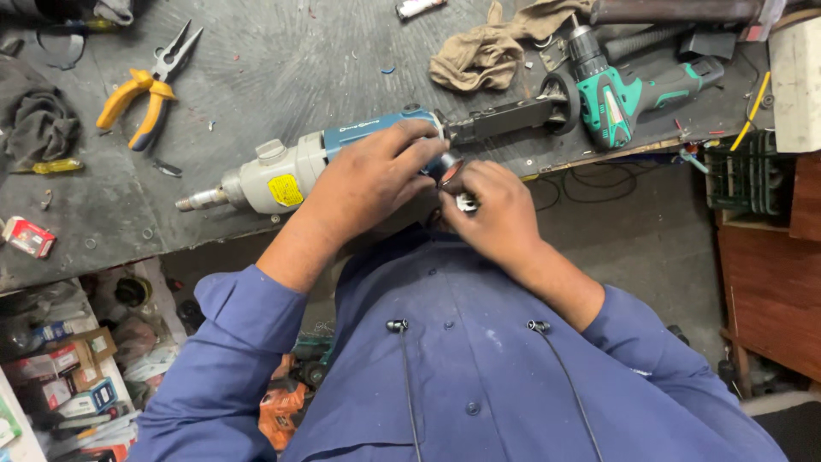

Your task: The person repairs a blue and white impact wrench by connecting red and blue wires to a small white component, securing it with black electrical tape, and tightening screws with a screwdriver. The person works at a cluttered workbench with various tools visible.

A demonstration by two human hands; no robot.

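A large power drill [282, 175] with a grey gear housing, a yellow sticker and a blue motor body lies across the front edge of a dark workbench [282, 60]. My left hand [368, 180] is closed over the blue body. My right hand [496, 210] pinches a small round dark part with a reddish rim [451, 169] against the drill's rear end, next to its black handle section [505, 120]. A small white piece shows under my right fingers.
Yellow-handled pliers [145, 94] lie at the upper left, a tan rag [492, 47] at the top middle, a green cordless drill [633, 90] at the upper right. A dark rag [34, 124] and small red box [27, 236] sit left. Boxes clutter the floor below left.
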